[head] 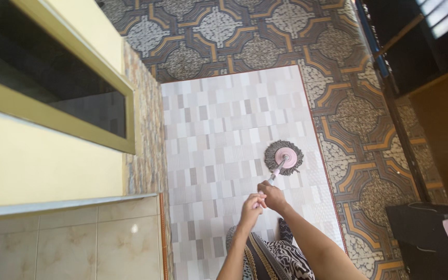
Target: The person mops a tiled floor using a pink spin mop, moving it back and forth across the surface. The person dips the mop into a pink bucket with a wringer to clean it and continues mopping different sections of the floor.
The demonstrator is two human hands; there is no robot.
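While both hands (261,201) grip its handle, mop head (284,157) rests just ahead

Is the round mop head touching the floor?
Touching. The head view shows the mop head lying flat on the pale tiled floor, strands spread, no gap.

The floor has two kinds of tile. In the middle lie pale grey and white tiles (224,119) made of small blocks. Around them run darker patterned tiles (265,31) with round pebble shapes and orange lines. On the left stands a yellow wall (32,161) with a dark window (53,67) in a green-yellow frame. Below it are shiny beige wall tiles (68,243). A strip of stone-look tiles (143,150) runs down the wall's edge. On the right is a brown wooden door (444,135), and a black box (426,233) sits in the corner. Daylight falls across the floor.
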